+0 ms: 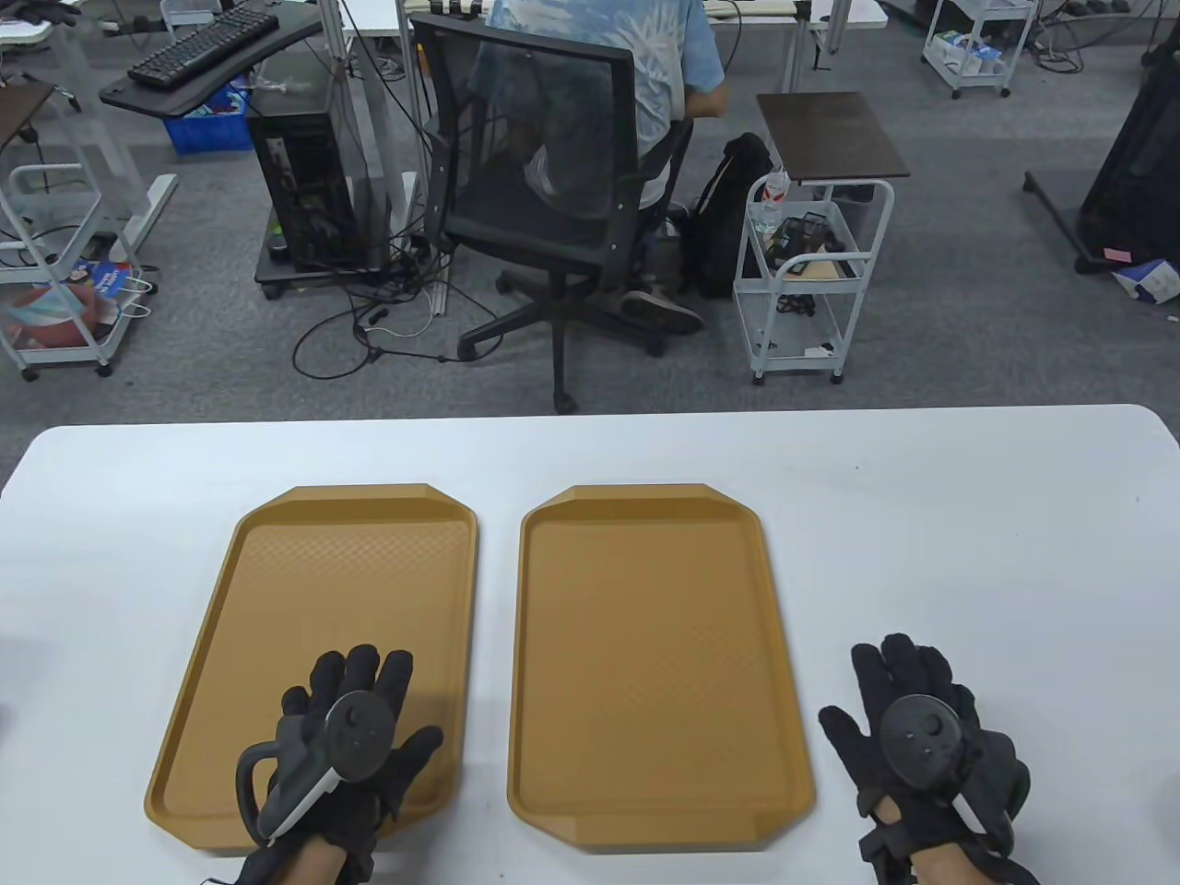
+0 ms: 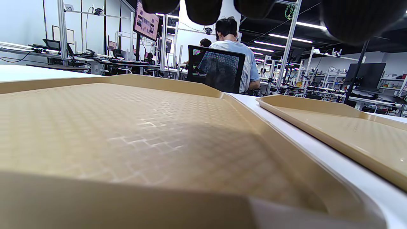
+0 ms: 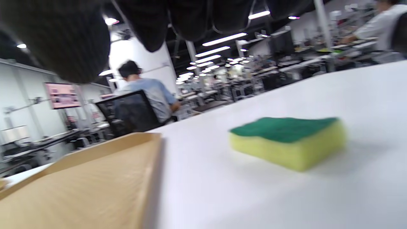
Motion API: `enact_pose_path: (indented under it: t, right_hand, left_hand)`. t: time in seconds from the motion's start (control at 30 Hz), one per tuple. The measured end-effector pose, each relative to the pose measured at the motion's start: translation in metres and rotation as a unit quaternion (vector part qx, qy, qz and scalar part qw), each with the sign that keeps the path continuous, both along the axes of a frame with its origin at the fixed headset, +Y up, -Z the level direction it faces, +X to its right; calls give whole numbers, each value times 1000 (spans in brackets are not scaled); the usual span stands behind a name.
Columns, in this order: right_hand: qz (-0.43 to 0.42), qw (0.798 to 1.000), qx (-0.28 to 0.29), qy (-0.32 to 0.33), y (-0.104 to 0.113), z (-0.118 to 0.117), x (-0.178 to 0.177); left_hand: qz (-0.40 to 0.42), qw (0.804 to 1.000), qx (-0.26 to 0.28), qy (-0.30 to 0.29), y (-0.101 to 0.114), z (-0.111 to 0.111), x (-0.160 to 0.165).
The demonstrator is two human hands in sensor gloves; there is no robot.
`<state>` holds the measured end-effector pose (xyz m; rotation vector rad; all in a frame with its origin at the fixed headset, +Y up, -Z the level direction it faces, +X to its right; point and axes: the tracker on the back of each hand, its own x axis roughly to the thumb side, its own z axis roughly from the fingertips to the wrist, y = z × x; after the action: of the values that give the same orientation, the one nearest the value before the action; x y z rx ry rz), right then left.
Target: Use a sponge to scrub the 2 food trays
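Fingers of right hand spread, holding nothing — sponge just beyond them, untouched.

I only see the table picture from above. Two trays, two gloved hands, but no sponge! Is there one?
Observer: Yes. The right wrist view shows a sponge lying on the white table, beside the right tray.
Operator: Which side is up?
Observer: The green scrubbing side is up and the yellow is underneath.
Operator: Is the right hand holding it?
Observer: No. The right hand has its fingers hanging above the table, clear of the sponge.
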<state>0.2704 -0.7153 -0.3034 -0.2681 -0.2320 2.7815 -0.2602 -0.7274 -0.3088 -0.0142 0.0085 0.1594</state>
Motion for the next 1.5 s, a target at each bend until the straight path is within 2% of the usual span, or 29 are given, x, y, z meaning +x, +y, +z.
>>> enact_pose_path:
  t: [0.23,0.37,0.6,0.87,1.03,1.17,1.33,1.5]
  right_hand:
    - [4,989,-94,-112,-32,-13,53]
    - [-27,987,-110,-115,-46,-19,61]
    - [2,984,-113,-140,-63,-30,57]
    - [-10,985,-106,-133,-60,-31,55]
    - [-45,990,-90,-95,-46,-30,45]
    - [-51,995,-80,-36,-34,-30,27]
    - [-59,991,-80,85,-24,-26,-10]
    - [-17,979,-101,179,-27,-20,-46]
  left_hand:
    - [-2,1000,-6,1,-1,0,1]
    - [-5,1000,-12,0,-3,-1,2]
    - [-9,1000,-17,1,-4,-1,2]
    - [-6,1000,-24,0,-6,-1,5]
    - [19,998,-53,9,-7,-6,9]
    - [84,991,-100,36,-4,-18,19]
    - [102,983,-141,57,-3,-40,37]
    - [89,982,-145,80,-11,-61,60]
